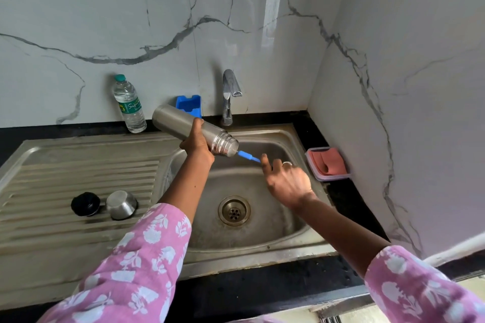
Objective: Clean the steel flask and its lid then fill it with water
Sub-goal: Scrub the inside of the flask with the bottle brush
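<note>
Steel flask (173, 119): centre of frame, above the left rim of the sink (262, 246), tilted with its open mouth down and to the right over the basin. Entries, left to right. Ribbed drainboard (65, 165), lower left, steel, streaked; on it a black stopper (85, 204) and, just beside it, a steel cup lid (121, 204), apart from the flask. Plastic water bottle (129, 104), green cap, upright at the wall, upper left of the flask. Left hand (196, 144): wrapped round the flask's body near the neck. Blue holder (189, 105), behind the flask against the wall. Tap (229, 94), chrome, no stream visible. Bottle brush (248, 156): blue handle protruding from the flask mouth, head hidden inside. Right hand (287, 181): fingertips pinch the handle's end, one finger raised, a ring showing. Drain (234, 210), bottom of the basin. Plastic tub (328, 164) with a pink cloth, right of the sink. Step judged: scrubbing the flask's interior; lids, rinse and fill not yet done. Next move calls for a steady flask and straight strokes of the brush, then water from the tap. Surroundings: black countertop (262, 283), white veined marble walls (131, 8) meeting in a corner at right.
</note>
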